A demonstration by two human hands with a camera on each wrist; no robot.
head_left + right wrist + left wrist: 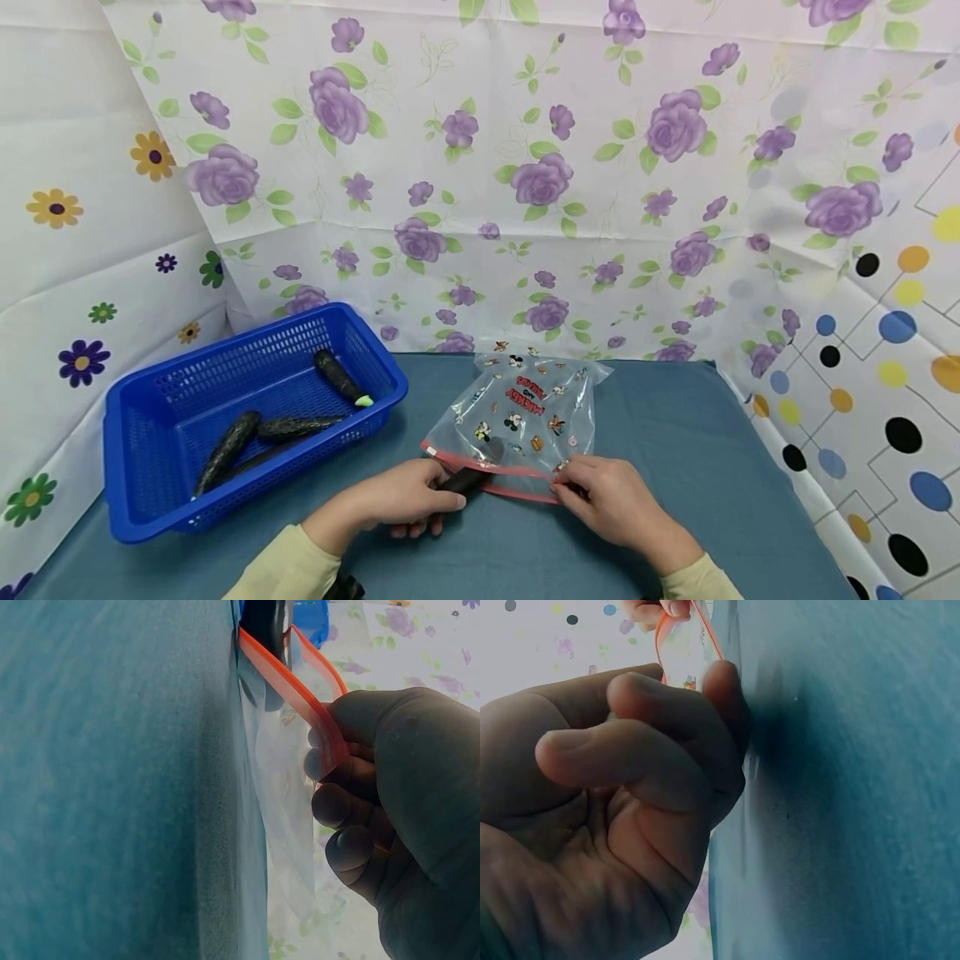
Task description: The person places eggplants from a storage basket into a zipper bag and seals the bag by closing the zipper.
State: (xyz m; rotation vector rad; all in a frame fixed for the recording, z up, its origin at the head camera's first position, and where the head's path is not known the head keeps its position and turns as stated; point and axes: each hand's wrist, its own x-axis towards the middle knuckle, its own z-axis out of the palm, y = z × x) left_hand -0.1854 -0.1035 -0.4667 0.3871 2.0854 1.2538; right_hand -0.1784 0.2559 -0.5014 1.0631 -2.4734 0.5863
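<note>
The left hand (pixel 405 497) gripped the dark vegetable (pixel 466 481) and the right hand (pixel 617 507) pinched the clear bag's (pixel 525 408) red rim (pixel 517 472), the vegetable lying between them, nearer the left, its long axis slanting forward and rightward into the bag.

The head view is being evenly lit; the right hand (pixel 420 787) is being shadowed at three o'clock in its wrist view.

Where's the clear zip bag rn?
Head view, lower centre: the zip bag is right of the blue basket, its red-edged mouth pinched at the right end by the right hand.
</note>
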